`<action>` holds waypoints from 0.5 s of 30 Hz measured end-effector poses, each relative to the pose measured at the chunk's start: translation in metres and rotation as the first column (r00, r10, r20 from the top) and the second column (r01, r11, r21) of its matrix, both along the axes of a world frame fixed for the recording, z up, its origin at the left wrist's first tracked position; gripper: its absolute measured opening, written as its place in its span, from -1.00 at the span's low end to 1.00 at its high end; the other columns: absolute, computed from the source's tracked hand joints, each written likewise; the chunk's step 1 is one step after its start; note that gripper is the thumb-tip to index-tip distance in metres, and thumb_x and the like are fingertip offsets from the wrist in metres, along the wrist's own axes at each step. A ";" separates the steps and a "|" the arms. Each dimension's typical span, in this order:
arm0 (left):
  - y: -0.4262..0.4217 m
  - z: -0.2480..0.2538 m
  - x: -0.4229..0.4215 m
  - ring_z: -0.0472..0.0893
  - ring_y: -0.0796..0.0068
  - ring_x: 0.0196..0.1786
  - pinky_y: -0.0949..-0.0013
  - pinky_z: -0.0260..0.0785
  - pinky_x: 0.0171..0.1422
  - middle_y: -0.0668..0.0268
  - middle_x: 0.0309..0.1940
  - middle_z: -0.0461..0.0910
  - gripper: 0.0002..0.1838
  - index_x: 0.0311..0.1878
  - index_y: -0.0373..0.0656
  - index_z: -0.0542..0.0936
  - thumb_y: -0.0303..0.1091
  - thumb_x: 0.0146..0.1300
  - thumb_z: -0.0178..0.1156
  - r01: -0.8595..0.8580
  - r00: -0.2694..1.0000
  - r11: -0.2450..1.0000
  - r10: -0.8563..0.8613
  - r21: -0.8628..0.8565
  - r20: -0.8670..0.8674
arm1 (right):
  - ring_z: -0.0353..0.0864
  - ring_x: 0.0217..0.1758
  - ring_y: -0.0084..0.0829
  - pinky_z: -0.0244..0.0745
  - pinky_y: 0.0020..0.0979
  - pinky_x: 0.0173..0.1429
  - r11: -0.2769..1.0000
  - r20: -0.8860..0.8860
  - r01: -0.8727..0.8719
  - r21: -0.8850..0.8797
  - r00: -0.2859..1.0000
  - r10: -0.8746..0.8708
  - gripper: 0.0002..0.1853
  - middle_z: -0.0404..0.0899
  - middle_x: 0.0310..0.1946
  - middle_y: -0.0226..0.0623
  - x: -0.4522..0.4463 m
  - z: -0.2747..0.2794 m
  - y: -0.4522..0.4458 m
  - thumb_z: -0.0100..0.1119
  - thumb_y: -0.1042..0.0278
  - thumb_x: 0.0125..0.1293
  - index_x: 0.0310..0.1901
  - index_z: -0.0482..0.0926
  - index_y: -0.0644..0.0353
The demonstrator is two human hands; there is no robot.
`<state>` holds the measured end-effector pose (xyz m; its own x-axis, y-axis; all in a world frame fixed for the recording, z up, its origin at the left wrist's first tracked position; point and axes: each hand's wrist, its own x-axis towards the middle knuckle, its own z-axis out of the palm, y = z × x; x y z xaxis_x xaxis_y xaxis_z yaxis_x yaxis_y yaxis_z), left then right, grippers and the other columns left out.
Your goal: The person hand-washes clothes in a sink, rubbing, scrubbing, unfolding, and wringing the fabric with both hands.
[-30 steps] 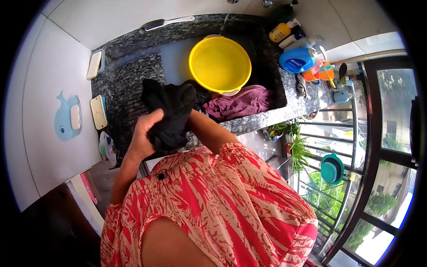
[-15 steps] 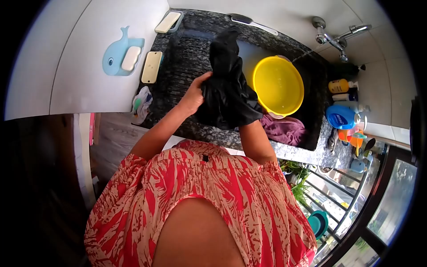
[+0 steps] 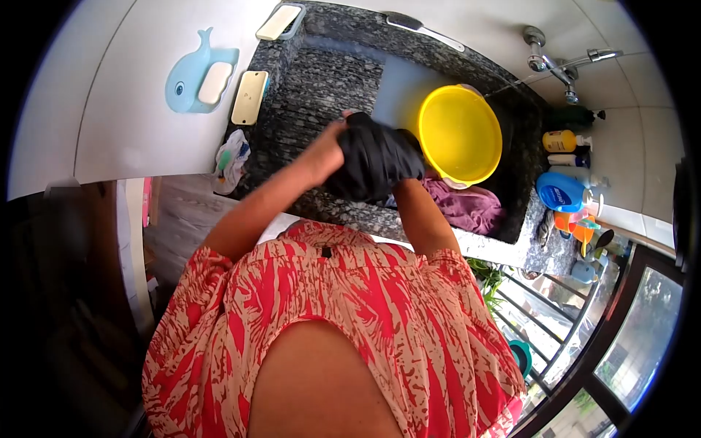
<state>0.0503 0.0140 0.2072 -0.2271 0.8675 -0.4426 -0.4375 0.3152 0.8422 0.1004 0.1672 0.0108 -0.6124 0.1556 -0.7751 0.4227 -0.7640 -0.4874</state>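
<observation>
A black garment (image 3: 372, 160) of smooth, slightly shiny cloth is bunched up above the near edge of the stone sink. My left hand (image 3: 330, 152) is closed on its left side, with the fingers partly behind the cloth and blurred. From the right, my right forearm (image 3: 422, 215) runs up into the garment, which covers the hand, so its fingers are hidden. Just right of the garment a yellow basin (image 3: 460, 135) stands in the sink. Below the basin lies a crumpled purple cloth (image 3: 467, 208).
A ribbed washing slab (image 3: 321, 87) forms the sink's left part. Soap lies in a whale-shaped holder (image 3: 186, 84) and a dish (image 3: 280, 22). A brush (image 3: 423, 31) rests on the back ledge. The tap (image 3: 551, 66) and bottles, including a blue one (image 3: 558, 191), are at right.
The black garment has gone from hanging long and upright to a compact bunch, its upper end brought down. My left hand has shifted slightly up. The view has tilted a little.
</observation>
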 end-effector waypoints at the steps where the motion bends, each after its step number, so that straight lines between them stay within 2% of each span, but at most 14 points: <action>1: 0.007 -0.033 -0.021 0.59 0.50 -0.11 0.38 0.42 0.05 0.21 -0.16 0.64 -0.62 -0.05 -0.27 0.61 -0.12 0.31 0.10 -0.125 0.984 0.989 0.134 0.079 -0.114 | 0.60 -0.06 -0.29 0.42 -0.31 0.15 0.999 -0.010 -0.029 0.022 1.000 0.029 -0.57 0.58 -0.04 -0.18 0.003 0.002 -0.004 0.02 0.13 0.38 0.14 0.49 0.24; 2: 0.020 -0.045 -0.040 0.58 0.48 -0.11 0.36 0.41 0.04 0.19 -0.15 0.64 -0.61 -0.05 -0.28 0.61 -0.11 0.33 0.07 -0.228 0.971 0.973 0.224 -0.041 -0.083 | 0.60 -0.07 -0.29 0.42 -0.32 0.14 0.995 -0.026 -0.070 0.064 0.997 0.072 -0.58 0.58 -0.05 -0.19 0.009 0.009 -0.005 0.02 0.13 0.38 0.13 0.50 0.24; 3: 0.029 -0.074 -0.062 0.57 0.41 -0.08 0.29 0.39 0.05 0.14 -0.13 0.64 -0.54 -0.03 -0.34 0.59 -0.07 0.32 0.06 -0.338 0.921 0.935 0.306 -0.106 -0.241 | 0.60 -0.07 -0.30 0.42 -0.32 0.13 0.987 -0.031 -0.120 0.111 0.992 0.124 -0.58 0.59 -0.05 -0.20 0.016 0.013 -0.005 0.02 0.13 0.38 0.12 0.50 0.24; 4: 0.029 -0.126 -0.094 0.58 0.29 -0.03 0.22 0.37 0.06 0.04 -0.12 0.64 -0.46 -0.02 -0.41 0.57 -0.01 0.32 0.04 -0.403 0.832 0.901 0.287 -0.161 -0.476 | 0.60 -0.08 -0.31 0.43 -0.32 0.12 0.962 -0.036 -0.192 0.192 0.979 0.202 -0.59 0.59 -0.06 -0.21 0.028 0.025 -0.002 0.03 0.14 0.37 0.12 0.51 0.24; 5: 0.023 -0.146 -0.114 0.59 0.14 -0.01 0.18 0.36 0.06 -0.05 -0.13 0.62 -0.40 -0.04 -0.47 0.56 0.03 0.31 0.04 -0.446 0.805 0.859 0.263 -0.252 -0.532 | 0.60 -0.08 -0.32 0.43 -0.33 0.11 0.918 -0.028 -0.274 0.287 0.955 0.294 -0.60 0.59 -0.07 -0.21 0.042 0.039 0.000 0.03 0.14 0.37 0.11 0.51 0.24; 6: 0.016 -0.169 -0.133 0.59 0.04 -0.01 0.19 0.37 0.07 -0.09 -0.15 0.62 -0.41 -0.08 -0.49 0.57 0.03 0.33 0.04 -0.513 0.781 0.795 0.276 -0.324 -0.560 | 0.60 -0.09 -0.33 0.43 -0.33 0.10 0.845 -0.003 -0.363 0.392 0.918 0.396 -0.60 0.60 -0.08 -0.22 0.060 0.058 0.005 0.04 0.15 0.37 0.11 0.51 0.23; 8: -0.011 -0.202 -0.152 0.57 0.03 0.02 0.18 0.37 0.08 -0.09 -0.04 0.60 -0.42 -0.01 -0.48 0.55 0.01 0.34 0.05 -0.514 0.785 0.768 0.241 -0.382 -0.571 | 0.60 -0.10 -0.34 0.44 -0.34 0.08 0.626 0.103 -0.526 0.576 0.807 0.582 -0.61 0.60 -0.10 -0.23 0.106 0.106 0.023 0.04 0.16 0.37 0.09 0.52 0.23; 10: -0.039 -0.248 -0.166 0.54 0.06 0.08 0.17 0.36 0.10 -0.07 0.08 0.54 -0.45 0.08 -0.42 0.53 -0.03 0.35 0.05 -0.400 0.906 0.807 0.278 -0.434 -0.319 | 0.60 -0.11 -0.36 0.44 -0.34 0.06 0.376 0.263 -0.642 0.668 0.677 0.688 -0.63 0.61 -0.12 -0.25 0.153 0.160 0.047 0.05 0.17 0.37 0.08 0.53 0.23; 11: -0.044 -0.235 -0.160 0.50 0.13 0.17 0.17 0.33 0.18 -0.02 0.19 0.47 -0.43 0.18 -0.34 0.48 -0.02 0.33 0.11 -0.320 0.938 0.777 0.179 -0.542 -0.297 | 0.60 -0.12 -0.37 0.45 -0.35 0.06 0.260 0.350 -0.685 0.681 0.616 0.706 -0.63 0.61 -0.13 -0.26 0.175 0.185 0.060 0.05 0.17 0.37 0.08 0.54 0.22; 14: -0.043 -0.158 -0.124 0.25 0.20 0.40 0.20 0.10 0.41 0.13 0.36 0.32 -0.32 0.26 -0.23 0.46 0.13 0.28 0.12 -0.055 0.975 0.769 -0.096 -0.637 -0.200 | 0.60 -0.13 -0.39 0.45 -0.36 0.03 0.001 0.585 -0.760 0.650 0.502 0.637 -0.65 0.62 -0.15 -0.28 0.225 0.232 0.086 0.07 0.18 0.37 0.06 0.55 0.22; 15: -0.047 -0.188 -0.137 0.05 0.20 0.50 0.17 -0.10 0.50 0.05 0.44 0.16 -0.16 0.30 -0.27 0.40 0.24 0.16 0.20 0.077 0.946 0.787 -0.251 -0.612 -0.204 | 0.60 -0.14 -0.40 0.46 -0.36 0.02 -0.054 0.639 -0.767 0.639 0.490 0.593 -0.66 0.62 -0.16 -0.29 0.235 0.241 0.094 0.07 0.19 0.37 0.05 0.56 0.22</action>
